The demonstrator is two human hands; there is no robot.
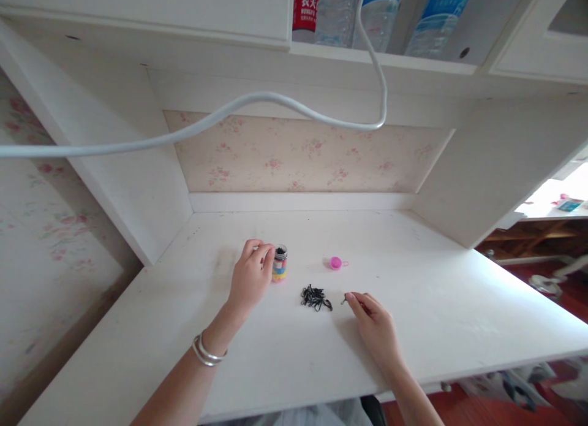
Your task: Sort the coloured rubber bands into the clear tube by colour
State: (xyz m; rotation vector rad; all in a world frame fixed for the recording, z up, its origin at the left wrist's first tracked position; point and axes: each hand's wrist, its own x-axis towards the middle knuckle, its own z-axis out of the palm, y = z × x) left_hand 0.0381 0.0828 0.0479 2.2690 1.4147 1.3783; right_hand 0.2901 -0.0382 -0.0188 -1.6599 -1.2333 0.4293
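Observation:
A small clear jar (280, 268) stands upright on the desk, with black bands showing at its open mouth and yellow, blue and pink colours lower down. My left hand (252, 273) is closed at the jar's left side, thumb and fingers against its upper part. A loose pile of small black elastic hair bands (315, 297) lies to the right of the jar. Right of the pile, my right hand (373, 319) pinches one small black hair band (343, 300) between thumb and fingertip. Beyond it lies a pink lid (335, 263) with a loop on its side.
The white desk (285, 358) has panels at both sides and a papered back wall (294, 156). Overhead, a shelf (390, 55) holds several plastic bottles (337, 12). A white cable (261, 98) hangs across the upper view.

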